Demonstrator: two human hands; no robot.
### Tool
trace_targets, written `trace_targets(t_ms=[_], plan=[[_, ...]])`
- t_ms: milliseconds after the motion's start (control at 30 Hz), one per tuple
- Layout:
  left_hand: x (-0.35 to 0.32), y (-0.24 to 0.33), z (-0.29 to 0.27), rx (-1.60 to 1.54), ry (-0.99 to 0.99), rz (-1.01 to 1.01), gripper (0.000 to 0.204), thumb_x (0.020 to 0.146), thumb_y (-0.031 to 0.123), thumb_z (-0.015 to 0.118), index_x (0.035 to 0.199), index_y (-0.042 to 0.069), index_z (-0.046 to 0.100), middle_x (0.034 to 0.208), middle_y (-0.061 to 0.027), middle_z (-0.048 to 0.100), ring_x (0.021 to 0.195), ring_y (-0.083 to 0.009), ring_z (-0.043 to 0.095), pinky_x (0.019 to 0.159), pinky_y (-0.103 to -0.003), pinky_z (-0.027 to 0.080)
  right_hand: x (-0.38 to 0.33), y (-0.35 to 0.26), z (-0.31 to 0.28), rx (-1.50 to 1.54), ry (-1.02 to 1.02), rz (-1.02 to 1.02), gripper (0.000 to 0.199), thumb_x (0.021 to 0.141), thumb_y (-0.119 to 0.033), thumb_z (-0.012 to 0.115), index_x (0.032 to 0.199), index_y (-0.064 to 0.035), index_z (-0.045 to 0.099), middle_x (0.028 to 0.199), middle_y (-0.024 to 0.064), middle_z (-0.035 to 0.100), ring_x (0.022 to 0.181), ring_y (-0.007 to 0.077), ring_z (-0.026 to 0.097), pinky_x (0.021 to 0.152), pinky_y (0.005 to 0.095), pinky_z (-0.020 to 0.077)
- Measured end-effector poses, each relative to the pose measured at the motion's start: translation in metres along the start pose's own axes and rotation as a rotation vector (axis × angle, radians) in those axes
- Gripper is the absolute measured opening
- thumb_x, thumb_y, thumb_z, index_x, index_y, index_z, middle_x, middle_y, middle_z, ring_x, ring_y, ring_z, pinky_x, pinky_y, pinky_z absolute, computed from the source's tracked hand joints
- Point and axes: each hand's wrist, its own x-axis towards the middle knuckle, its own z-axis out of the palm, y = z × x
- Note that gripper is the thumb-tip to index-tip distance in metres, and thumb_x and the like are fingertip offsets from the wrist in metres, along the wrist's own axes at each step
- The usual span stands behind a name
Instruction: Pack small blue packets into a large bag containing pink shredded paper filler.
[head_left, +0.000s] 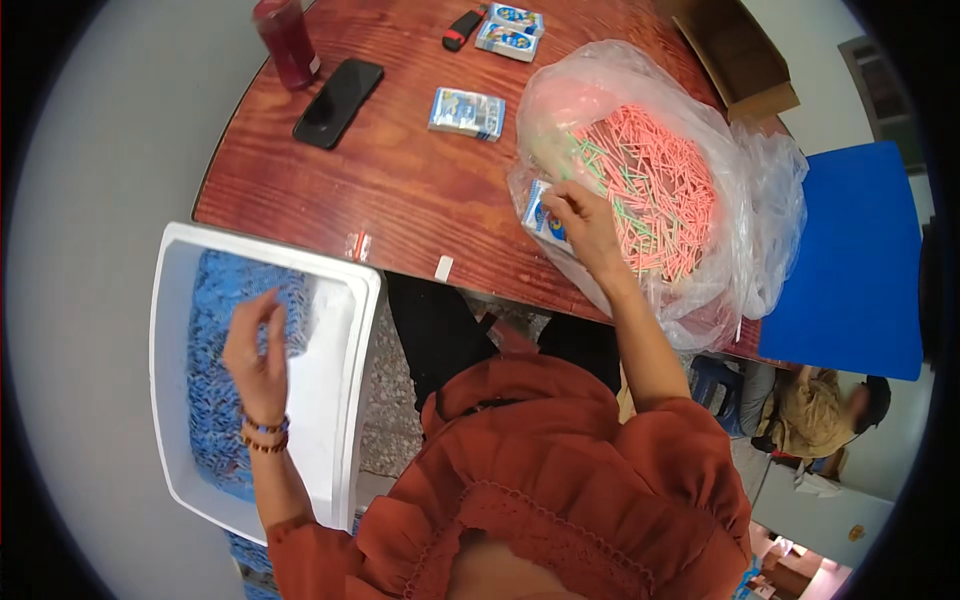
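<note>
Above a white plastic bin (365, 330), heaped on its left side with small blue pieces (215, 370), is my left hand (257, 355). Its thumb and forefinger curl together in a blurred pinch, and what they hold, if anything, does not show. My right hand (590, 228) is at the left edge of a clear plastic bag (560, 100), which is full of thin pink sticks (665, 185) with some green ones (632, 222). Its bent fingers are on a small blue-and-white printed packet (536, 217), partly covering it.
On the wooden table (400, 190) are a black phone (338, 103), a red jar (287, 45), a red-and-black cutter (462, 30), packet stacks (466, 112) and a white scrap (444, 268). An open cardboard box (740, 60) and a blue panel (850, 260) stand right. Another person (815, 415) sits beyond.
</note>
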Motion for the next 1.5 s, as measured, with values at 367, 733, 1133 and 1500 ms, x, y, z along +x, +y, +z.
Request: trace_targets(t_ms=[367,733,1133,1500], plan=[[0.077,0.102,0.202,-0.282,-0.495,0.324,0.021,0.085,0.014,0.064,0.099,-0.002,0.061,0.088,-0.0160,0.063,0.085,-0.0331,0.060,0.078,-0.039,0.048,-0.014,0.065,-0.058,-0.676,0.060,-0.133,0.028,0.065,-0.029,0.077,0.079,-0.0084,0.064,0.077,0.0079,0.059,0.079,0.0256,0.053,0.072,0.0399,0.0381],[0.070,0.116,0.304,-0.017,-0.312,0.149,0.024,0.080,0.022,0.071,0.073,0.006,0.055,0.071,-0.0060,0.059,0.073,-0.0252,0.054,0.069,-0.038,0.031,-0.017,0.086,-0.069,-0.586,0.109,-0.301,0.020,0.086,-0.028,0.058,0.096,-0.0144,0.069,0.085,0.0008,0.066,0.083,0.0195,0.057,0.079,0.0362,0.0314],[0.058,0.154,0.288,0.054,0.007,0.296,0.015,0.086,0.016,0.066,0.097,0.005,0.066,0.081,-0.0044,0.064,0.082,-0.0220,0.059,0.080,-0.036,0.040,-0.003,0.095,-0.087,-0.164,0.060,-0.347,0.014,0.086,-0.018,0.061,0.092,-0.0079,0.068,0.086,0.0046,0.066,0.081,0.0178,0.062,0.077,0.0355,0.0409],[0.050,0.178,0.302,-1.202,-0.270,-0.472,0.013,0.091,0.010,0.064,0.100,0.001,0.066,0.089,-0.0033,0.069,0.076,-0.0060,0.063,0.066,-0.021,0.052,-0.022,0.085,-0.089,0.729,-0.114,0.198,0.016,0.088,-0.007,0.066,0.101,0.0012,0.066,0.087,-0.0001,0.066,0.078,0.0047,0.059,0.069,0.0208,0.0485]])
